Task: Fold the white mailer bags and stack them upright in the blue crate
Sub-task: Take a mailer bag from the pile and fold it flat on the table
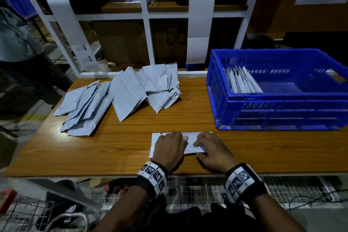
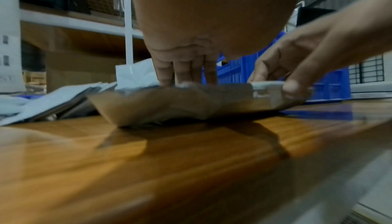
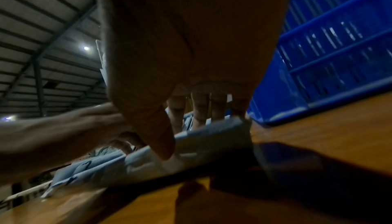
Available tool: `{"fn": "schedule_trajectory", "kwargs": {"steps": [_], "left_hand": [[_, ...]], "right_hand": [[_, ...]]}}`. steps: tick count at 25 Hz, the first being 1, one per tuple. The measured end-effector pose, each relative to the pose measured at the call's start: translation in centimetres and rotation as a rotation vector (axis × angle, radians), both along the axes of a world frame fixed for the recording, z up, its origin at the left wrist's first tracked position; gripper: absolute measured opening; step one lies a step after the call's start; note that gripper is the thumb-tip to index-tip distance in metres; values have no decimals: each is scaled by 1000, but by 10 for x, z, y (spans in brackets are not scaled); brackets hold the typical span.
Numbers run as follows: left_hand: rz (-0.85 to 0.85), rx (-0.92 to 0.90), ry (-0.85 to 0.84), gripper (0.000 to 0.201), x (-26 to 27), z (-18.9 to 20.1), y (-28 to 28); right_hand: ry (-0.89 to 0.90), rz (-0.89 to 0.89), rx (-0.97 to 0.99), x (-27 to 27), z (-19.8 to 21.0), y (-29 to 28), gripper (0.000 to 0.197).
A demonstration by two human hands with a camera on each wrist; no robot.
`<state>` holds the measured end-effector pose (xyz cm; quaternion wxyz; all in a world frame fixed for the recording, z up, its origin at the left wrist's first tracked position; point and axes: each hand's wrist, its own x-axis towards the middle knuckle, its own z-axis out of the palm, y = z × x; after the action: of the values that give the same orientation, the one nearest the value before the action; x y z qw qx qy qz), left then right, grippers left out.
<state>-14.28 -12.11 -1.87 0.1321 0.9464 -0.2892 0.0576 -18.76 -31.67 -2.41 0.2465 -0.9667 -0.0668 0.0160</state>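
Note:
A white mailer bag (image 1: 191,142) lies partly folded on the wooden table near its front edge. My left hand (image 1: 169,147) lies flat on the bag's left half, fingers straight and pressing down (image 2: 184,75). My right hand (image 1: 209,147) pinches the bag's right end (image 2: 282,88) between thumb and fingers; the thumb (image 3: 161,142) sits on the near fold (image 3: 212,140). The blue crate (image 1: 278,103) stands at the right rear, with several folded bags (image 1: 243,82) upright against its left wall.
A spread pile of unfolded white mailer bags (image 1: 120,92) covers the table's left rear. A white metal rack frame (image 1: 145,17) rises behind the table with paper strips hung on it. A wire mesh shelf (image 1: 197,188) lies below the front edge.

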Motion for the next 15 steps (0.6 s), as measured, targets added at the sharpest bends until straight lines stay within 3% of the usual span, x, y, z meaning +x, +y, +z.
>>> {"fn": "schedule_trajectory", "kwargs": {"steps": [3,8,12,15], "left_hand": [[-4,-143,1,30,14,-14,-11],[-6,-134,56,45,16,-52,-21],[21,-123,98,49,22,-55,-19],[7,-62,92,57,18,-52,-22]], "right_hand": [[121,14,-16,18,11,-3,24],[-111,-225,50,38,-9,6,28],[-242,-351,-183,28,-31,30,26],[-300,-311,-315,17,-38,36,35]]}}
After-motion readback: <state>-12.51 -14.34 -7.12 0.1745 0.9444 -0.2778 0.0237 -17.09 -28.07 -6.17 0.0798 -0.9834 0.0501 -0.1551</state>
